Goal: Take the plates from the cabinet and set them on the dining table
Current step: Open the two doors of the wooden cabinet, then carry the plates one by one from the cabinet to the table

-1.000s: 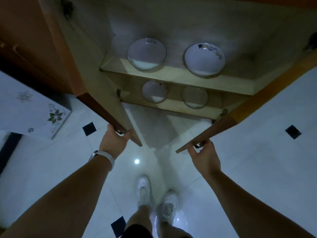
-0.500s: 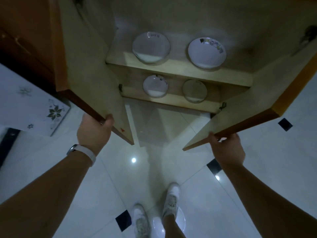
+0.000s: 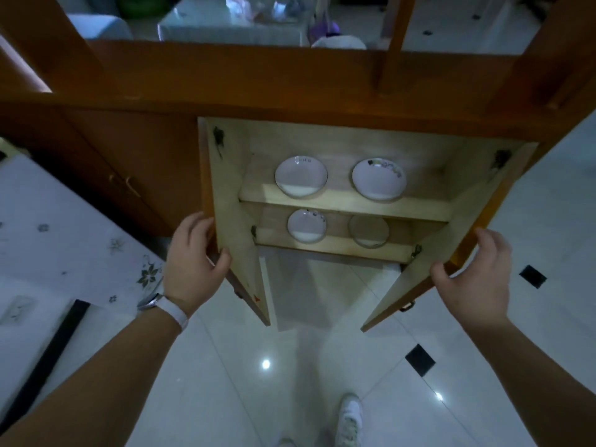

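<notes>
Down at the low wooden cabinet (image 3: 348, 140), both doors stand wide open and the person leans over them. Their left hand (image 3: 193, 262) grips the free edge of the left door (image 3: 232, 201), thumb on the pale inner face and fingers wrapped behind. The right hand (image 3: 474, 279) holds the right door (image 3: 406, 285) much the same way, fingers hooked over its edge.

Neither hand is on the plates, which sit inside, well apart from both. On the upper shelf (image 3: 342, 201) the upper left plate (image 3: 301, 177) and the upper right plate (image 3: 379, 179), which has a dark pattern near its rim, lie side by side. On the lower shelf (image 3: 335, 248) are the smaller lower left plate (image 3: 306, 225) and the duller lower right plate (image 3: 369, 230), perhaps glass.

I'd judge them glazed and stiff, light enough for one hand, slick, and sure to break on the tiled floor (image 3: 225, 366). Each has bare shelf around it, so the best hold looks like the near rim, thumb on top and fingers beneath, lifting rather than dragging.

A cloth-covered surface (image 3: 48, 237) stands to the left. Whether that is the dining table, I cannot tell.
</notes>
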